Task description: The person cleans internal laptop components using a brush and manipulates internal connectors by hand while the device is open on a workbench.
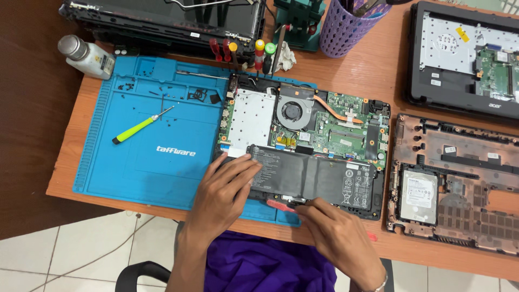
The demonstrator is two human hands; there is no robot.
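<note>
- Black battery [313, 176] lies in the near half of the opened laptop [305, 121]; long axis runs left–right, parallel to the worktop [378, 67] front edge
- Left hand [227, 192] rests flat on the battery's left end, fingers spread, gripping nothing
- Right hand [335, 230] sits at the battery's near edge, fingers pinched on a red pry tool [280, 204]; tool tip touches that edge, near its middle
- Green screwdriver [141, 125] lies well left of the battery, on the blue mat [151, 167]; left hand is nearer to it

The left hand [224, 189] hides the black battery's [319, 178] left end, the right hand [338, 232] covers most of the red tool [279, 204], and the frame crops 1 dismantled laptop [465, 59] at right.
</note>
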